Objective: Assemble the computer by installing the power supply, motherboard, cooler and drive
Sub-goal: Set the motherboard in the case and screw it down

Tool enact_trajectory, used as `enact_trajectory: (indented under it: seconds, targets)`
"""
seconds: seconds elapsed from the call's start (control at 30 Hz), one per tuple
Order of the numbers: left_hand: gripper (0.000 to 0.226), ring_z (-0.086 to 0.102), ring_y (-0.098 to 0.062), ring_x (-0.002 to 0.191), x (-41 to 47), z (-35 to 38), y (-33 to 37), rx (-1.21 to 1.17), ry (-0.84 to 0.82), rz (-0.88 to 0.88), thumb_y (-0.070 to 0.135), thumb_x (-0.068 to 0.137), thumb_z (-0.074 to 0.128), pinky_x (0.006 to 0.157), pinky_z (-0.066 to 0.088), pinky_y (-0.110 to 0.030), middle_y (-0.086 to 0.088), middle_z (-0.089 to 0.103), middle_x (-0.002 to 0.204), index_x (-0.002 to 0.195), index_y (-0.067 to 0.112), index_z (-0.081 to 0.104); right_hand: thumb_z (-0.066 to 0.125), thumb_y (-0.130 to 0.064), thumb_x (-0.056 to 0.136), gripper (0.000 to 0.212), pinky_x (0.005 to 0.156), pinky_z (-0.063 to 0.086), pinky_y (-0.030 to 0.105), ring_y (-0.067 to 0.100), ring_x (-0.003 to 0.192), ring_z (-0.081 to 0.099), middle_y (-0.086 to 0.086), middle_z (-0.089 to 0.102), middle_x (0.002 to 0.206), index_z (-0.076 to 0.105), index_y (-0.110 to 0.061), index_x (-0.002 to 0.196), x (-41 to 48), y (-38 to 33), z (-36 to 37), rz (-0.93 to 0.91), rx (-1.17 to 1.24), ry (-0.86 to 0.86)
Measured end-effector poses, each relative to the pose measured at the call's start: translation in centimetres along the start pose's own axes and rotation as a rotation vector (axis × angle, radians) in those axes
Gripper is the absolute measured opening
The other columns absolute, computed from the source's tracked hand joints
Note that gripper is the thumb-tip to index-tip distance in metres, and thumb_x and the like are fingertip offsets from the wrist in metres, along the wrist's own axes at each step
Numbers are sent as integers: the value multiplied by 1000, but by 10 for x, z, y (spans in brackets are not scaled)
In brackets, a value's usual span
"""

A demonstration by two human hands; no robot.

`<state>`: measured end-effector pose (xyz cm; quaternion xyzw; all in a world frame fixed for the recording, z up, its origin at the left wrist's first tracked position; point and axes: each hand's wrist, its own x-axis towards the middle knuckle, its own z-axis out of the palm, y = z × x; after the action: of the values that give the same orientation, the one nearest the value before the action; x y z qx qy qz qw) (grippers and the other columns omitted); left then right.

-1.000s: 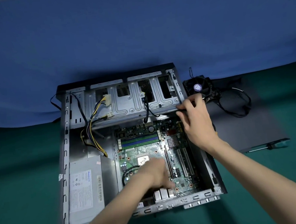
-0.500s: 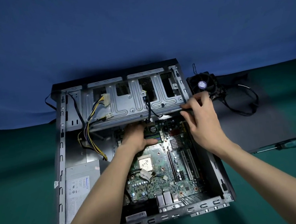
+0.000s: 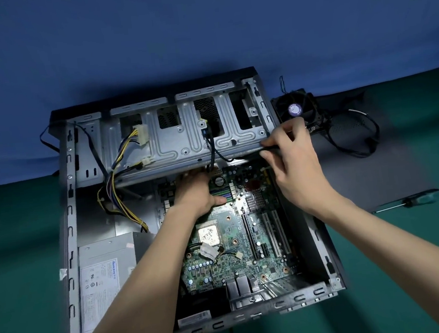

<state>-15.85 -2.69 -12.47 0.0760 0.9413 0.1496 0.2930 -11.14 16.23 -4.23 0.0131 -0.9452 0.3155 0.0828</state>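
A: Where are the task parts?
B: The case lies open on its side on the green surface. The power supply sits in its near-left corner, label up. The motherboard lies flat in the right half, with the bare CPU near its middle.

A: And the cooler?
B: The cooler is outside the case, just beside the far-right corner. It sits on a dark side panel, fan up, with its wires looped to the right.

A: Left hand?
B: The left hand is on the far end of the motherboard, at the lower edge of the drive cage. The thumb lies on the board and the fingers go under the cage, hidden. I can't tell whether they hold anything.

A: Right hand?
B: The right hand is at the cage's right lower edge. Its fingers pinch a thin black item; I can't tell if it's a cable or a tool.

A: Anything else?
B: A yellow-black cable bundle runs from the power supply up to the cage. A screwdriver lies on the surface well right of the case, at the panel's near edge. There's a blue backdrop behind it all.
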Motion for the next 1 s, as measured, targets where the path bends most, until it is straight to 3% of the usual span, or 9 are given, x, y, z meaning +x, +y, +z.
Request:
enact_trajectory:
  seconds: [0.23, 0.6, 0.8, 1.0]
  targets:
    - [76, 36, -31, 135, -1, 1, 1, 9, -36, -73, 51, 76, 69, 111, 32, -39, -9, 41, 145, 139, 21, 40, 58, -9, 93, 12, 90, 44, 46, 32, 101, 46, 19, 43, 113, 56, 1, 99, -2, -1, -3, 3, 1, -6]
    - [80, 44, -32, 128, -1, 0, 6, -327, -2, -157, 27, 70, 83, 107, 38, -41, -13, 49, 137, 137, 12, 43, 57, -10, 94, 12, 90, 44, 46, 33, 102, 46, 18, 42, 114, 56, 1, 99, -2, -1, -1, 13, 9, 8]
    - [75, 52, -32, 119, 5, 3, 4, -409, 30, -158, 23, 65, 86, 102, 43, -38, -14, 58, 125, 131, 8, 51, 57, -10, 94, 13, 90, 43, 45, 33, 104, 45, 19, 42, 116, 56, 1, 100, -2, -1, 0, 18, -5, 10]
    - [77, 49, -32, 124, 5, 2, 3, -453, 32, -154, 23, 65, 86, 105, 40, -38, -13, 55, 130, 132, 10, 50, 58, -9, 93, 12, 90, 43, 42, 32, 104, 46, 20, 43, 115, 56, 2, 99, -1, 0, -1, 7, -4, 15]
